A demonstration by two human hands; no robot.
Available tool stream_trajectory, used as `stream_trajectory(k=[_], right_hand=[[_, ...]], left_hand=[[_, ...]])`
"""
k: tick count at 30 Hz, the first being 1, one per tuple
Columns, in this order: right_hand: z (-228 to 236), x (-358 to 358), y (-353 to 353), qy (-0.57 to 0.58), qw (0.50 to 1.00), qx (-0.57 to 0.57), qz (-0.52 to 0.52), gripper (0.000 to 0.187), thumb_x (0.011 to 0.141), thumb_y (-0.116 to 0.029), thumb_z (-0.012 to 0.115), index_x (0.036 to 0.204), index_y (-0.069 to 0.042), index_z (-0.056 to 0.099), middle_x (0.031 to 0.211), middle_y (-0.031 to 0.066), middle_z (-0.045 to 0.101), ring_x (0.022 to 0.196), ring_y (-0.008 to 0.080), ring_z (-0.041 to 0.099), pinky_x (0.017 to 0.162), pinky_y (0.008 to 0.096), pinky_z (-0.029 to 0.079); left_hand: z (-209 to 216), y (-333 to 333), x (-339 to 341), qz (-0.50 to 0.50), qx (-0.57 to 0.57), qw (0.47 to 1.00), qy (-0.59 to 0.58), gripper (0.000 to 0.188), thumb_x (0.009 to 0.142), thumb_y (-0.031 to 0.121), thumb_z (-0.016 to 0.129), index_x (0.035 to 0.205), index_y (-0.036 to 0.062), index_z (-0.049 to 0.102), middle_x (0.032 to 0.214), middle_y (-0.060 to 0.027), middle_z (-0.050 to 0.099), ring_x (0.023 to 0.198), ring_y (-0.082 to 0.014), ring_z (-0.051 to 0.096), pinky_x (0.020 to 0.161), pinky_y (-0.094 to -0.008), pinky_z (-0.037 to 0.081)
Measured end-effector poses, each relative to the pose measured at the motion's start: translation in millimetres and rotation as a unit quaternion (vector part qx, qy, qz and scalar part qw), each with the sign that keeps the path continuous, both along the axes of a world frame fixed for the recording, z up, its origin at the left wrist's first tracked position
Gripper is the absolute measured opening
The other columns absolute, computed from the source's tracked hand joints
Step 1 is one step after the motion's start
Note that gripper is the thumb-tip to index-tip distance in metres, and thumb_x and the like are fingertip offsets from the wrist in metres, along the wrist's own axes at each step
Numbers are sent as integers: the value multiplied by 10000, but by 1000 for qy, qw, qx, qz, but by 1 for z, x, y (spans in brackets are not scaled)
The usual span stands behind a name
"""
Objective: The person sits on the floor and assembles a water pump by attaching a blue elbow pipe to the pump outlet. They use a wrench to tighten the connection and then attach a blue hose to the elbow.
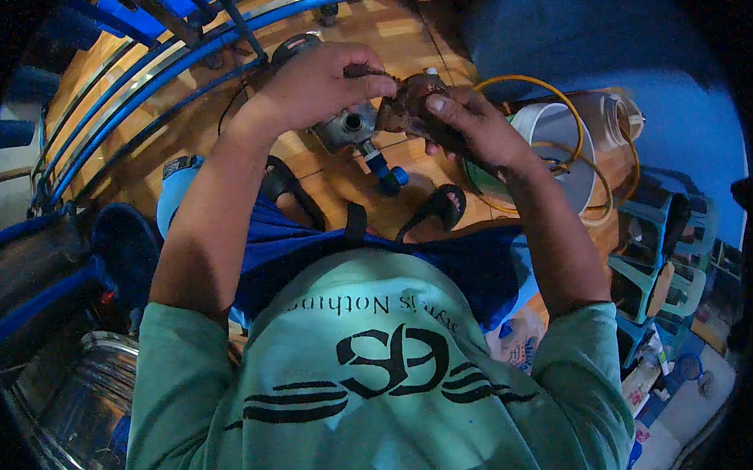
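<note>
In my right hand (479,129) is a dark brown, rusty-looking part (406,102), its thumb on top and fingertips curled beneath. My left hand (323,83) is closed in a pinch at the left edge of that part. What lies between its thumb and fingers is too dark to make out. Below my hands, on the floor between my feet, sits a grey metal pump-like body (348,126) with a round opening. A blue fitting (389,178) sticks out of it toward me. My left forearm and hand hide some of the far side of this body.
A white bucket (558,125) stands right, with a yellow hose (581,118) looped over it. Beyond it is a clear plastic container (604,117). Stacked teal stools (653,255) are at right. A blue metal rack (149,65) curves along the left. Sandals (445,206) are on my feet.
</note>
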State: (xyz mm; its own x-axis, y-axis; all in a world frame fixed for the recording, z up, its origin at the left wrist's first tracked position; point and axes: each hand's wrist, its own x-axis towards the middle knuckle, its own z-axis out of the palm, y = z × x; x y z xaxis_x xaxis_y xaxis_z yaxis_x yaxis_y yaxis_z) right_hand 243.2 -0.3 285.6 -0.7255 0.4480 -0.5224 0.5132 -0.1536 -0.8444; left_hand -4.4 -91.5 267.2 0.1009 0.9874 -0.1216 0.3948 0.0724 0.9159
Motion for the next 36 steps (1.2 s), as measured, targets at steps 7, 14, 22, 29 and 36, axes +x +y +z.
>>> stream_trajectory(k=[7, 14, 22, 29, 36], right_hand=[[-7, 3, -8, 11, 999, 18, -34, 481, 961, -451, 696, 1224, -51, 649, 920, 44, 710, 725, 116, 669, 609, 254, 502], [-60, 15, -19, 75, 995, 65, 0, 560, 940, -471, 720, 1265, -32, 596, 1040, 71, 707, 902, 161, 686, 801, 312, 571], [-97, 21, -10, -17, 991, 132, 19, 427, 991, -325, 683, 1254, -2, 588, 984, 70, 675, 755, 149, 639, 677, 295, 540], [-71, 25, 29, -253, 884, 137, 369, 502, 913, -442, 693, 1203, -33, 671, 1035, 155, 728, 974, 327, 708, 819, 466, 552], [-109, 4, -13, -267, 707, 468, 459, 279, 904, -221, 612, 1135, -70, 655, 953, 135, 731, 921, 331, 740, 779, 478, 594]], left_hand=[[-9, -7, 3, -7, -49, 995, -90, 224, 979, 265, 709, 1028, 47, 703, 754, 1, 629, 717, -85, 598, 690, -271, 501], [-90, -29, 26, 23, -32, 983, -181, 234, 1000, 262, 682, 1050, 33, 678, 782, 3, 644, 735, -103, 627, 738, -270, 513], [-104, -25, 21, 5, -120, 974, -190, 202, 1006, 214, 673, 1083, 27, 674, 828, -14, 662, 794, -117, 636, 766, -294, 524], [-165, -20, 7, -46, -132, 963, -230, 271, 939, 216, 748, 1112, 14, 696, 900, -48, 715, 831, -134, 656, 776, -304, 534], [-214, -49, 33, -79, -156, 981, 87, 437, 797, 141, 794, 1218, 105, 681, 1123, -178, 720, 1056, -342, 688, 939, -428, 541]])
